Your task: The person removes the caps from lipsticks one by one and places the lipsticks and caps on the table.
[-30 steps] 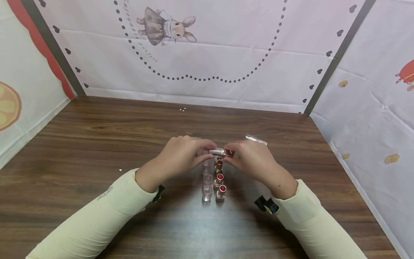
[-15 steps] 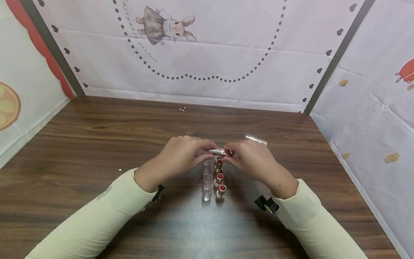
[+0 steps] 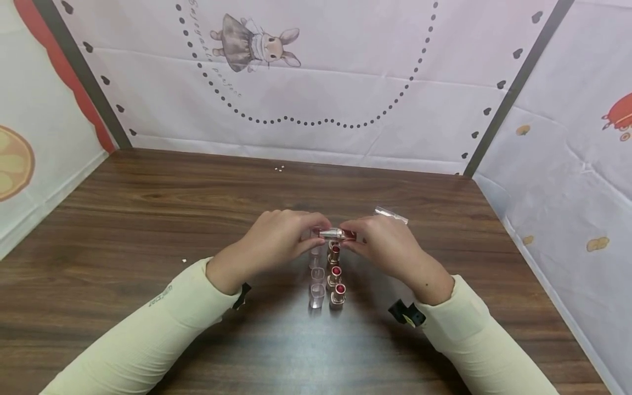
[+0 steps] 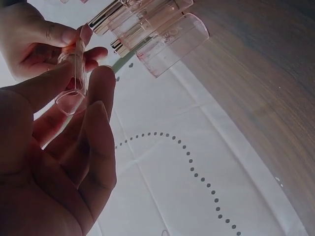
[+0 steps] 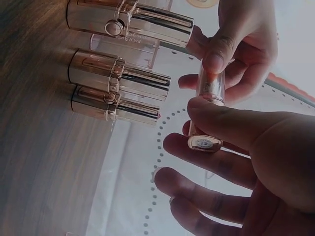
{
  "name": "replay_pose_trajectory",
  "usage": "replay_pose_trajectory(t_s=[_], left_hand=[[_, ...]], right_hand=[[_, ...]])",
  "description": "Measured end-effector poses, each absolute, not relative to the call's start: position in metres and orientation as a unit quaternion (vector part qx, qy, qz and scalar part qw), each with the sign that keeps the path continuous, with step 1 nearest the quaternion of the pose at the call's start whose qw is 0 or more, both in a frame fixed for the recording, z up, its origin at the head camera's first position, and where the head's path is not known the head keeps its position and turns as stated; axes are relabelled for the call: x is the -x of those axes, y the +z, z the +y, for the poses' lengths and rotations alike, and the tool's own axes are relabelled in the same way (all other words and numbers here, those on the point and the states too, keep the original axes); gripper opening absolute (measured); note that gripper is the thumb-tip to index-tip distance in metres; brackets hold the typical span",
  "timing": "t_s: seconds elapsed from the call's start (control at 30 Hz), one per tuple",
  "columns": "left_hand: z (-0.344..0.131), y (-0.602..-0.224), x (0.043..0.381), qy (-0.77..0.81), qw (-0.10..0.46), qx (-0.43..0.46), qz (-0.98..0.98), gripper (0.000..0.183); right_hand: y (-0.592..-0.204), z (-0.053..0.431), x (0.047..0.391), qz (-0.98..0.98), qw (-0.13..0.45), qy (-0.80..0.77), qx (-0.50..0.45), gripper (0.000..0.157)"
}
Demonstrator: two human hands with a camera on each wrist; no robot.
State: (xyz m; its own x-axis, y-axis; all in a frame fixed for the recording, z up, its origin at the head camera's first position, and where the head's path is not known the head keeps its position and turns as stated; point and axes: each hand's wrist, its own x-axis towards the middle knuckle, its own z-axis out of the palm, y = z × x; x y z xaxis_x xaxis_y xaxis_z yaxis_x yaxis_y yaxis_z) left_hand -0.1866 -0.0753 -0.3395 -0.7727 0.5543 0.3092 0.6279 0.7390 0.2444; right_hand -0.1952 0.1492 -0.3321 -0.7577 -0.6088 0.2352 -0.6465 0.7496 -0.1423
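Over the middle of the table, both hands hold one lipstick [image 3: 333, 234] level between them. Thumb and fingers of my left hand [image 3: 276, 236] pinch its clear cap [image 5: 211, 88] end. My right hand [image 3: 390, 241] pinches the base, whose bottom bears a small round label [image 5: 203, 143] in the right wrist view. Below the hands stand uncapped lipsticks [image 3: 338, 296] with red tips and gold-toned tubes, in a row running away from me. Beside them on the left runs a row of clear caps [image 3: 317, 296]. The far ends of both rows are partly hidden under the hands.
A clear, shiny plastic piece [image 3: 391, 214] lies just beyond my right hand. Small white bits [image 3: 279, 169] are at the back of the wooden table [image 3: 197, 192], and another white bit [image 3: 184, 260] is by my left forearm. Printed cloth walls [image 3: 336, 93] enclose the back and sides.
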Motion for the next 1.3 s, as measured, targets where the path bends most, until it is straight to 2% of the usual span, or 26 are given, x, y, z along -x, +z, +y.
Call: replay_pose_trajectory(t_s=[0.3, 1.3], left_hand=[[-0.072, -0.3418, 0.1857, -0.163, 0.082, 0.294, -0.938, 0.022], [-0.0708, -0.3417, 0.1877, -0.162, 0.082, 0.293, -0.939, 0.023]], right_hand=[[-0.3352, 0.1505, 0.1932, -0.934, 0.074, 0.103, -0.335, 0.01], [-0.3342, 0.1495, 0.1954, -0.939, 0.065, 0.087, -0.325, 0.01]])
